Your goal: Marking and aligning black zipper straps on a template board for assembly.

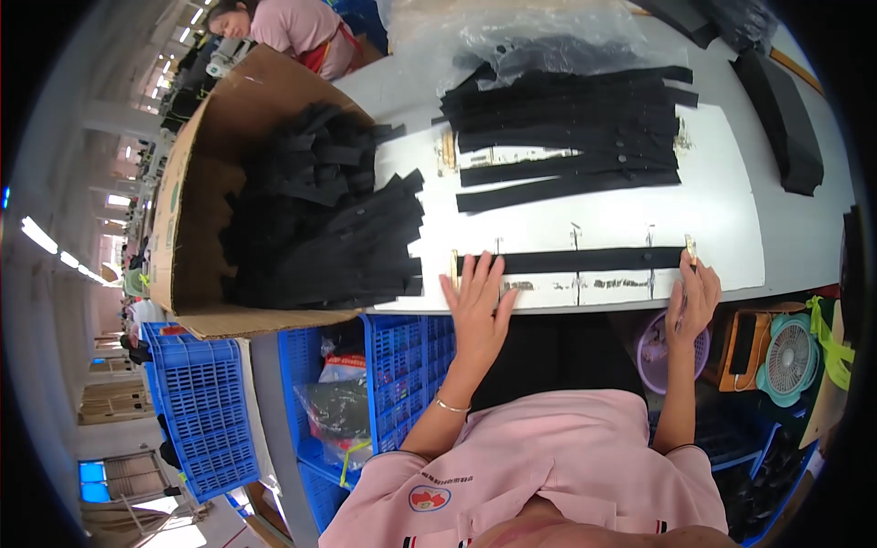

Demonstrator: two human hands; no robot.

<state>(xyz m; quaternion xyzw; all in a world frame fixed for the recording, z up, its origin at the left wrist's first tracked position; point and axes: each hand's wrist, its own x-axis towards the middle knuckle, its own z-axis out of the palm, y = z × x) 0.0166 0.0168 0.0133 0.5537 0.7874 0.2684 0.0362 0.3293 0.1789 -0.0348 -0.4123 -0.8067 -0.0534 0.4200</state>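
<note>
A narrow black fabric strip (585,260) lies straight across a white marked board (722,183) near the table's front edge. My left hand (477,297) rests flat on the strip's left end, fingers spread. At the right end, beside a small tan stop (691,247), my right hand (696,297) has its fingers bent and drawn together. A slim dark thing shows along its palm side, too small to name. Farther up the board lies a layered row of black strips (566,114), a few with round buttons or snaps.
A cardboard box (196,173) on its side holds many black strips at left. Clear plastic wrap (530,41) covers the far side. A black folded piece (781,123) lies at right. Blue crates (411,365), a purple basket (650,365) and a fan (787,361) sit below. Another person (306,36) leans nearby.
</note>
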